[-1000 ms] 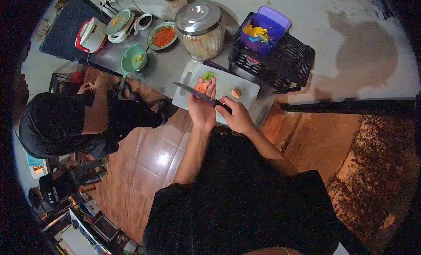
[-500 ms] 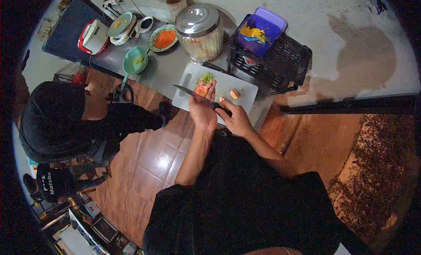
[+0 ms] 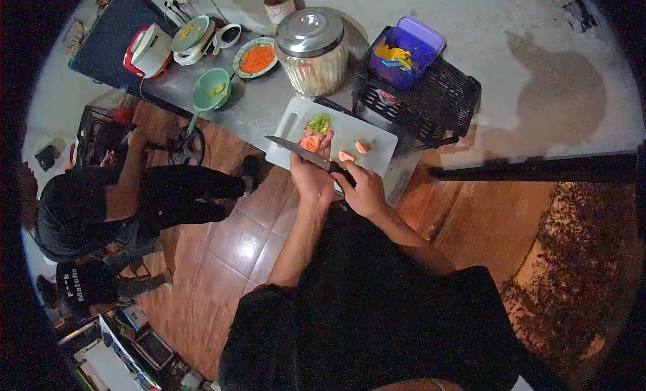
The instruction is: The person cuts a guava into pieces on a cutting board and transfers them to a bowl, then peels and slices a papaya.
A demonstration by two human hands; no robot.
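My left hand [image 3: 311, 180] is palm up over the cutting board, fingers cupped around a cut tomato [image 3: 310, 143]. My right hand [image 3: 365, 191] grips the dark handle of a knife [image 3: 295, 148], whose blade points left and lies across my left hand, close beside the tomato. Underneath is a white cutting board [image 3: 382, 163] with a handle slot at its left end. Chopped green pieces [image 3: 319, 123] lie on it beyond my fingertips. To the right, two tomato wedges [image 3: 362, 147] rest on the board, one of them near my right fingers.
Behind the board stand a lidded glass jar [image 3: 313, 68] and a black crate [image 3: 444, 98] bearing a purple container [image 3: 420, 64]. Leftward are a plate of shredded orange food [image 3: 257, 58], a green strainer [image 3: 210, 95] and a rice cooker [image 3: 149, 51]. Another person [image 3: 81, 206] is at the left.
A second tomato wedge now shows on the board near my right hand. The person at left has changed posture, with an arm now raised. My view has shifted slightly.
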